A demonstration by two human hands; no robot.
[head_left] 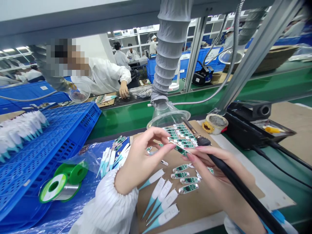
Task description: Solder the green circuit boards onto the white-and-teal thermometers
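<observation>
My left hand (143,156) pinches one end of a small green circuit board (181,149) between thumb and forefinger. At its other end, the fingertips of my right hand (214,169) also close on the board. A soldering iron (203,141) with a black handle lies across my right hand, its metal tip pointing up and left. Below the hands, several loose circuit boards (188,188) rest on a brown cardboard sheet (207,208). White and light-blue digital thermometer cases (165,214) fan out near my left wrist. Rows of more boards (182,133) stand behind my fingers.
A clear fume hood (168,117) on a grey duct hangs just beyond the boards. To the left are solder spools (55,188) and a blue crate (65,130). A black soldering stand (251,126) and round tin (215,123) sit right. Opposite, a co-worker (102,74) in white reaches over the bench.
</observation>
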